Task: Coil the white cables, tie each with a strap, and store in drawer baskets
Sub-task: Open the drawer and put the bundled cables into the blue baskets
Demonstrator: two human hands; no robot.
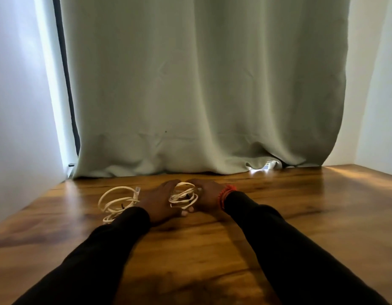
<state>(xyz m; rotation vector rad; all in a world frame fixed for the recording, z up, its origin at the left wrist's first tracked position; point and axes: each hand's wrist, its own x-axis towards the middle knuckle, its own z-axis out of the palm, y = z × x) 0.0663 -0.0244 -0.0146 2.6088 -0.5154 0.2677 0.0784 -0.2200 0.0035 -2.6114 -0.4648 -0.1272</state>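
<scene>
1. Near the far edge of the wooden surface (212, 249), I see both hands around one white coil (183, 195).
2. My left grip (162, 200) curls round the coil's left side, grasping it.
3. My right grip (207, 195) grasps its right side; red bands (226, 194) circle that wrist.
4. A second coil (116, 203) lies just left of the left hand, on the surface.
5. A grey curtain (201, 84) hangs behind.

Dim; daylight glare at left
</scene>
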